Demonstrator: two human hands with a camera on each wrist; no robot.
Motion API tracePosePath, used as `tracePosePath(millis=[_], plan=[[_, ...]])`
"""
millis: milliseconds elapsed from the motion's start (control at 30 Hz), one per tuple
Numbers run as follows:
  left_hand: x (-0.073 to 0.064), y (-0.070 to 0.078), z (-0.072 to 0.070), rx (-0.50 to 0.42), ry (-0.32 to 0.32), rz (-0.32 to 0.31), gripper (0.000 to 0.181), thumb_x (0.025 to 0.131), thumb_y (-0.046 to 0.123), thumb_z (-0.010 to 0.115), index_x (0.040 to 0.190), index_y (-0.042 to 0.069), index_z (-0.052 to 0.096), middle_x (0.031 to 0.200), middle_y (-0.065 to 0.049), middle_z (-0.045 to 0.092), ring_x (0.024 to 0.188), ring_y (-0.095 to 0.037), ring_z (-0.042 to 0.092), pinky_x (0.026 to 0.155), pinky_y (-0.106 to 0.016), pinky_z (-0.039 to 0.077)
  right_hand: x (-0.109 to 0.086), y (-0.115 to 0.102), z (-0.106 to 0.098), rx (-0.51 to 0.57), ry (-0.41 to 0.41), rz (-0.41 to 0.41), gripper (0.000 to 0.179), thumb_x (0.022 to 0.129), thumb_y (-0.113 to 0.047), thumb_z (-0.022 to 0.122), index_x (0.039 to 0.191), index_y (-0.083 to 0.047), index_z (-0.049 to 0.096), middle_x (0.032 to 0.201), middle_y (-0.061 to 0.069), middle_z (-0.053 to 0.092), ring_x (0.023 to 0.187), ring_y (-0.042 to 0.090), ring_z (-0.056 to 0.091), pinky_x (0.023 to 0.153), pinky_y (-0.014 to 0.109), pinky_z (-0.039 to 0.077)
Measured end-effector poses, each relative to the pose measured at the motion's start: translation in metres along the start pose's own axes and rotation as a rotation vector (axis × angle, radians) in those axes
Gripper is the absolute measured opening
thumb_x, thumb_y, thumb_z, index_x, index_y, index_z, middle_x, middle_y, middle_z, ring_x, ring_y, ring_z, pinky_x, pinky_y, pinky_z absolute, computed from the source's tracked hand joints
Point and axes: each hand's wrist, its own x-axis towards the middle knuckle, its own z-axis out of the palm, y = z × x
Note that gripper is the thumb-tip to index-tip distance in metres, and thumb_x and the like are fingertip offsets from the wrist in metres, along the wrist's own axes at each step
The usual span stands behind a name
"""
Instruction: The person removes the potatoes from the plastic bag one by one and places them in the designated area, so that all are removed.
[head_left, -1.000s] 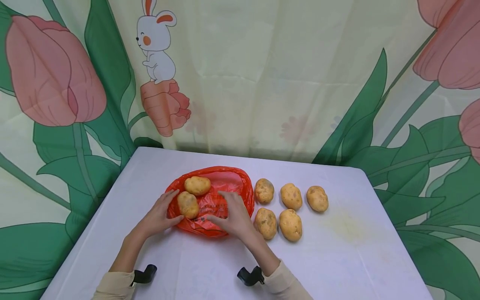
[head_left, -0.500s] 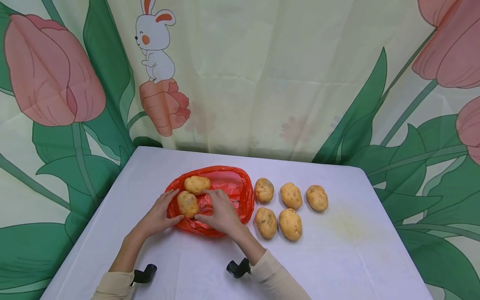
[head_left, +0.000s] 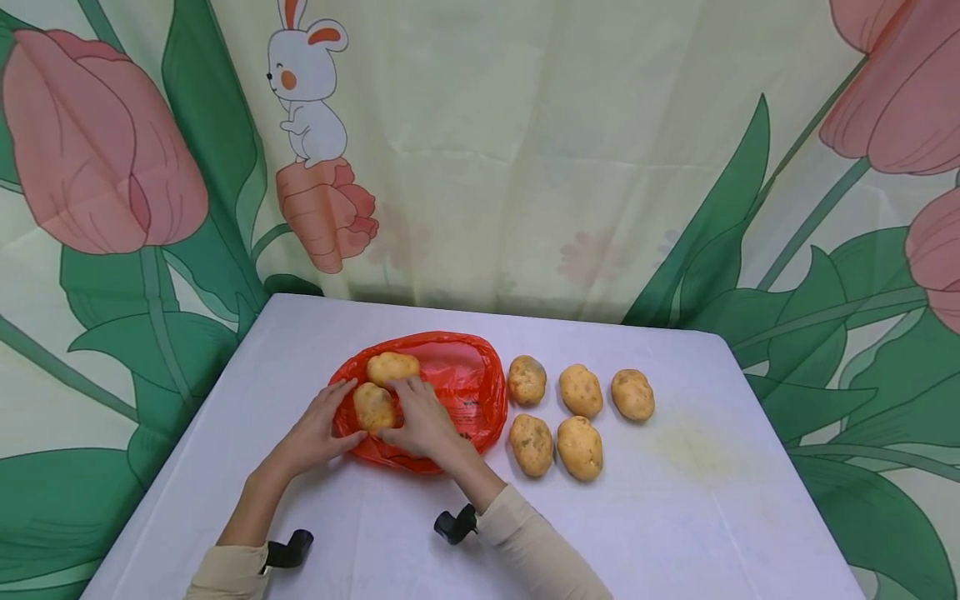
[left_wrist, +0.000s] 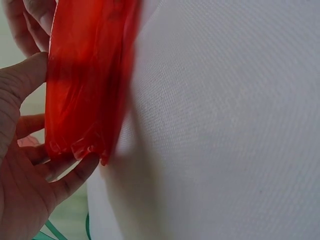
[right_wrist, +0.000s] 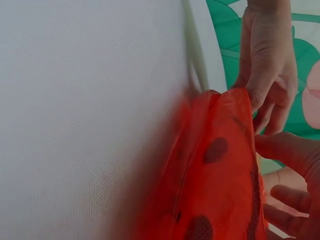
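A red plastic bag [head_left: 457, 375] lies with its mouth spread open. Two potatoes are inside, a front potato [head_left: 372, 407] and a back potato [head_left: 392, 367]. My left hand [head_left: 317, 429] grips the bag's left side; in the left wrist view its thumb [left_wrist: 32, 72] is at the rim and its fingertips [left_wrist: 82, 172] reach round the outer wall. Over the mouth, my right hand [head_left: 422, 421] has thumb and fingers curled round the right end of the front potato. From the right wrist, the bag wall [right_wrist: 220, 175] hides that potato.
Several potatoes [head_left: 580, 448] lie on the white-covered table [head_left: 720, 500] to the right of the bag, in two loose rows. A curtain [head_left: 480, 167] printed with tulips and a rabbit hangs behind the table.
My right hand has moved left across the bag's mouth to the front potato. The left hand has stayed at the bag's left side, and the potatoes have not visibly shifted.
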Motion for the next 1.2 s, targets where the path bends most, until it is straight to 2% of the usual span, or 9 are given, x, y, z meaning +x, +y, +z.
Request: tracePosePath(millis=[367, 567, 867, 1200], plan=[[0.001, 0.002, 0.0, 0.003, -0.007, -0.005, 0.092, 0.087, 0.025, 0.081, 0.159, 0.005, 0.028, 0.159, -0.028, 0.029, 0.144, -0.051, 0.029, 0.103, -0.069, 0.044, 0.01, -0.001, 0.009, -0.082, -0.054, 0.001, 0.071, 0.086, -0.029, 0.083, 0.148, -0.018, 0.05, 0.143, 0.002, 0.052, 0.126, 0.021, 0.05, 0.102, 0.037, 0.054], [0.001, 0.003, 0.0, 0.012, -0.002, 0.017, 0.091, 0.087, 0.024, 0.081, 0.158, 0.003, 0.029, 0.158, -0.029, 0.03, 0.143, -0.051, 0.03, 0.104, -0.07, 0.043, 0.012, -0.004, 0.011, -0.084, -0.059, -0.012, 0.072, 0.084, -0.024, 0.084, 0.148, -0.021, 0.05, 0.142, 0.002, 0.051, 0.129, 0.02, 0.049, 0.105, 0.038, 0.052], [0.001, 0.003, 0.0, 0.012, -0.007, 0.008, 0.091, 0.086, 0.021, 0.081, 0.158, 0.003, 0.028, 0.158, -0.029, 0.029, 0.144, -0.052, 0.029, 0.104, -0.071, 0.042, 0.014, -0.006, 0.011, -0.089, -0.067, -0.027, 0.074, 0.083, -0.022, 0.085, 0.149, -0.024, 0.051, 0.143, 0.001, 0.051, 0.131, 0.019, 0.047, 0.105, 0.039, 0.052], [0.0, 0.004, 0.0, 0.01, -0.016, -0.005, 0.092, 0.086, 0.021, 0.081, 0.159, 0.004, 0.027, 0.159, -0.03, 0.028, 0.145, -0.053, 0.027, 0.104, -0.071, 0.042, 0.014, 0.0, 0.014, -0.072, -0.061, -0.028, 0.075, 0.082, -0.021, 0.086, 0.149, -0.026, 0.051, 0.135, 0.001, 0.052, 0.118, 0.018, 0.054, 0.099, 0.036, 0.055]])
